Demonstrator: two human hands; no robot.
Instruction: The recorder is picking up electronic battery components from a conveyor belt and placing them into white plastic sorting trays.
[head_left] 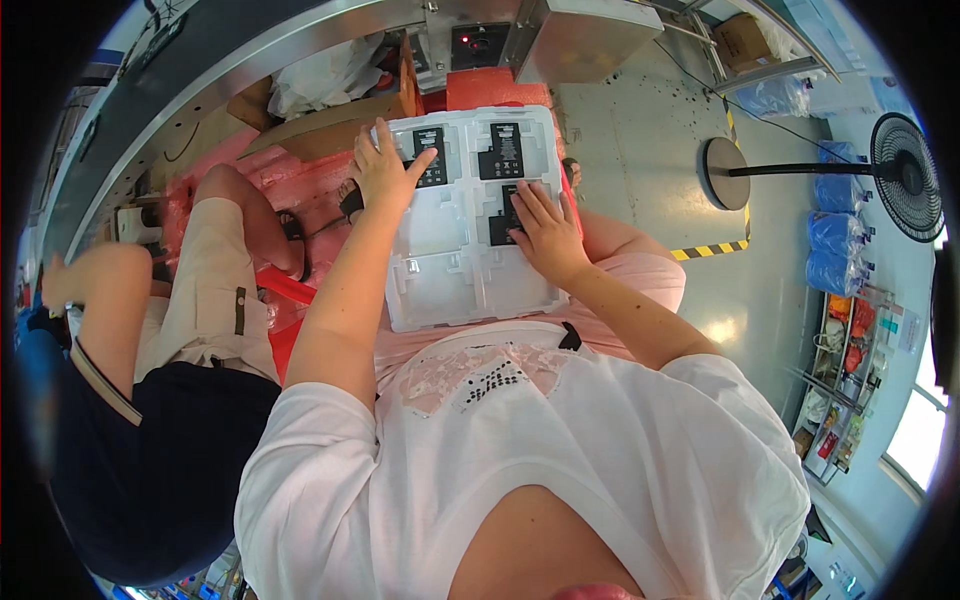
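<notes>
— Two hands on one tray [440,300], is that right?

— Yes. Clear plastic, with moulded pockets in two columns, lying across the lap. Its far end rests against a red block [495,88].

— What's in the pockets?

— Flat black cells. One cell [431,152] sits in the far left pocket, a second cell [506,150] in the far right pocket, and a third cell [503,222] in the pocket just nearer on the right. The nearer pockets on both sides hold nothing.

— Where is the left hand [385,172]?

— At the far left corner of the tray. Its fingers are spread, not clenched; the forefinger lies flat across the first cell, the rest drape over the tray's rim. It presses rather than grips.

— And the right hand [545,228]?

— Laid over the third cell, fingertips on its top, fingers loose and extended. Most of that cell is covered by the hand, so I can't tell whether it is pinched at the edge or only touched.

— Anything alongside?

— Another person [150,400] sits to the left in a dark top and pale trousers. A fan [905,170] stands on the floor to the right, beside stacked blue bags [832,250]
</notes>
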